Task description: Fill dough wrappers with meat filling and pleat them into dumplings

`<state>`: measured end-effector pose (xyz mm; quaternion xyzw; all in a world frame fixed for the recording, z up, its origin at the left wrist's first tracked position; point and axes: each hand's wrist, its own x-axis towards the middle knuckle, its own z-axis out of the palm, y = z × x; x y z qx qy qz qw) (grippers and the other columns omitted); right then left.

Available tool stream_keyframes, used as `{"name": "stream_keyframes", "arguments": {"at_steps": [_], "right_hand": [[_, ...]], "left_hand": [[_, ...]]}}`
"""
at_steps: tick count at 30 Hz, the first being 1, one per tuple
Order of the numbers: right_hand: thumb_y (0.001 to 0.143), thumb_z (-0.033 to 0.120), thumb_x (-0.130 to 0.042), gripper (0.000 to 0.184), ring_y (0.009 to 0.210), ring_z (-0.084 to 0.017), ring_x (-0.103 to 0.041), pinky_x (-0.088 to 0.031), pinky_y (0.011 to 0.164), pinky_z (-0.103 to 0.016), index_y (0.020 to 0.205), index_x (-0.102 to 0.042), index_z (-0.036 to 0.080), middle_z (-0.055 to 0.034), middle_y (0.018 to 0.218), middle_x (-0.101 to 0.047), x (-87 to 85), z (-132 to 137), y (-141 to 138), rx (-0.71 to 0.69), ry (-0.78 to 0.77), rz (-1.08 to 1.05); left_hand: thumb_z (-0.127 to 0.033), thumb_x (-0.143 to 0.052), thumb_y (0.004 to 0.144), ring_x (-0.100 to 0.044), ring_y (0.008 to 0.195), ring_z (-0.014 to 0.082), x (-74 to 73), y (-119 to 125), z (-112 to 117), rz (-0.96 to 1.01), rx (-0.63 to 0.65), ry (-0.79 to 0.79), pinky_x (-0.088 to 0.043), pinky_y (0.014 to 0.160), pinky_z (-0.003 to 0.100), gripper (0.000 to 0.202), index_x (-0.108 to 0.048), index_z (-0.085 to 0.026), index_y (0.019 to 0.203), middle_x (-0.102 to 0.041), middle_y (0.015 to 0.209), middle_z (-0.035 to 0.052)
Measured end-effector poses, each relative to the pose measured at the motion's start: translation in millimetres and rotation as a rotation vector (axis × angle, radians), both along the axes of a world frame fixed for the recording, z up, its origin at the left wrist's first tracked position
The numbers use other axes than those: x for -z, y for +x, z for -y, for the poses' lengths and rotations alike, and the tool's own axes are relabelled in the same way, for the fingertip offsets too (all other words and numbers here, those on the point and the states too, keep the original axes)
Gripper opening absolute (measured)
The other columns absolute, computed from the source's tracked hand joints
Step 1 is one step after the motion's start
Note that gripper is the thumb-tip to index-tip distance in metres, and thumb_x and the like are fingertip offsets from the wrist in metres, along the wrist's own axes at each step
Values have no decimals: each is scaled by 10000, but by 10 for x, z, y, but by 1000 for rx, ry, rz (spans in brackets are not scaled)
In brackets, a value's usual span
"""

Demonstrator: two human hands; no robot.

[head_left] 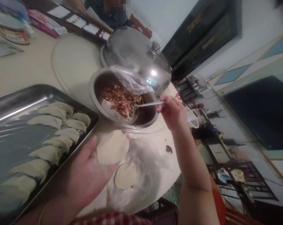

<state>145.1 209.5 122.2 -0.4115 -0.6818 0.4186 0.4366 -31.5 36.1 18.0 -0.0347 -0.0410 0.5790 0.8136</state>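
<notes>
A round dumpling wrapper [112, 147] lies across the fingers of my left hand [88, 170], held up beside the tray. My right hand [173, 113] grips the handle of a metal spoon [151, 104]. The spoon's bowl end is in the minced meat filling [125, 103], inside a steel bowl [94, 90]. Clear plastic wrap [132, 82] is folded back over the bowl's far rim. Below my left hand, another wrapper [126, 175] rests on a plastic bag [147, 168] on the table. Several folded dumplings [45, 121] sit in rows in the metal tray [46, 90] at left.
Behind the bowl stands a perforated steel dome lid [141, 56] with a knob. A jar [12, 29] and a pink packet [44, 22] lie at the table's far left. Another person [106, 14] is across the table. The round table's edge [172, 178] curves past my right forearm.
</notes>
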Motion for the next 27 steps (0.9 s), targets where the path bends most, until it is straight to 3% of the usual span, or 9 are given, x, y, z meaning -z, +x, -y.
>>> {"name": "stream_keyframes", "arguments": {"at_steps": [2, 5, 10, 16, 21, 27], "right_hand": [[903, 450, -557, 217, 530, -130, -602, -498, 548, -268, 812, -609, 259, 44, 556, -603, -51, 208, 60, -23, 82, 22], [921, 474, -558, 225, 565, -138, -634, -516, 566, -285, 832, -633, 282, 28, 606, -640, -95, 572, 100, -42, 132, 89], [950, 427, -557, 179, 653, -146, -695, -577, 642, -304, 912, -688, 310, 5, 715, -722, -80, 1015, 115, -115, 210, 181], [975, 315, -540, 164, 708, -127, -702, -578, 657, -283, 984, -701, 282, 11, 772, -727, 23, 1067, 224, -175, 377, 164], [977, 233, -521, 198, 795, -152, -683, -556, 711, -336, 1077, -688, 270, -10, 867, -745, 88, 1076, 320, -312, 466, 186], [976, 224, -515, 238, 800, -176, -664, -546, 691, -364, 1133, -688, 269, -29, 891, -751, 126, 1144, 337, -305, 536, 183]], "left_hand": [[-366, -329, 1015, -568, 1296, 268, -35, -13, 5, -20, -25, -50, -473, 1091, 425, 481, -650, -111, 1266, -631, 1361, 117], [-354, -344, 1014, -641, 1205, 241, -105, -7, -25, -40, -62, -177, -467, 1090, 454, 426, -697, -186, 1183, -714, 1240, 58], [-370, -347, 1023, -679, 1128, 255, -210, 26, -51, -106, -44, -384, -398, 1138, 481, 461, -666, -78, 1183, -757, 1115, 120], [-390, -323, 1027, -725, 1004, 251, -269, 64, -66, -207, -81, -467, -555, 950, 444, 476, -632, -107, 1254, -767, 1085, 106], [-429, -224, 1035, -743, 940, 248, -279, 77, -98, -197, -92, -426, -608, 797, 398, 580, -640, -74, 1227, -776, 1033, 125], [-456, -213, 1033, -740, 962, 237, -232, 64, -92, -172, -73, -368, -602, 824, 387, 604, -679, -84, 1134, -775, 1045, 118]]}}
